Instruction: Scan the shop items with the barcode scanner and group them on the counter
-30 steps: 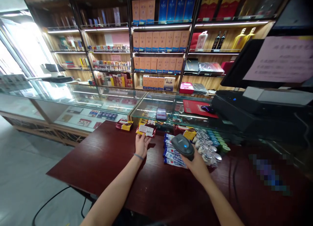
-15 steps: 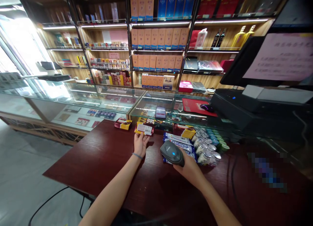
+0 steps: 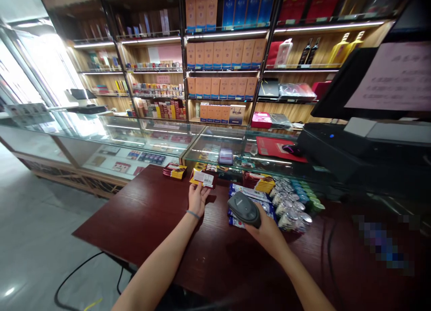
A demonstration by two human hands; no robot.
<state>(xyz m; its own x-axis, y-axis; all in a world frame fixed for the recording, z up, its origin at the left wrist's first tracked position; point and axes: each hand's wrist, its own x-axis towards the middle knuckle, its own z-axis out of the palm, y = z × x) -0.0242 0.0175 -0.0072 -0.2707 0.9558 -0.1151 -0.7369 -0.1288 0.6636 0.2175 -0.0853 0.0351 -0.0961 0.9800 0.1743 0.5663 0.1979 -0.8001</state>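
Left hand (image 3: 198, 200) is holding barcoded packet (image 3: 204, 178) near tabletop (image 3: 141, 212) far edge, fingers clamping it; right hand (image 3: 267, 234) is clamping fingers round scanner (image 3: 243, 208)

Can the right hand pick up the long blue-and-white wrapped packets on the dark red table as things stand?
Probably not: the right hand is taken up gripping the dark grey, rounded handheld scanner. The packets lie close by, partly hidden behind it, so reach itself looks fine once freed.
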